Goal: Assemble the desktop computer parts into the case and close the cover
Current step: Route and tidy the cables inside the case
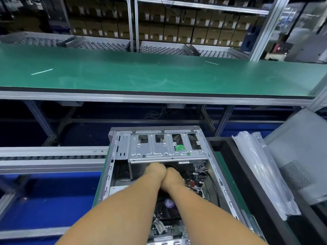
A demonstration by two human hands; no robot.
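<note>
An open grey computer case (113,156) lies on its side below me, its cover off. A silver drive cage (159,149) spans its far end. My left hand (154,171) and my right hand (172,179) reach side by side into the case, just under the near edge of the cage. Their fingers are hidden under that edge, so I cannot tell what they touch or hold. Between my forearms a black fan (168,204) with a purple centre label sits on the motherboard (192,184). Bundled cables (200,171) lie to the right of my hands.
A long green workbench (159,75) runs across beyond the case. A grey side panel (299,156) leans at the right behind clear plastic bags (261,174) on a black tray (247,177). A roller rail (53,157) extends left. Shelves of cardboard boxes (177,23) stand behind.
</note>
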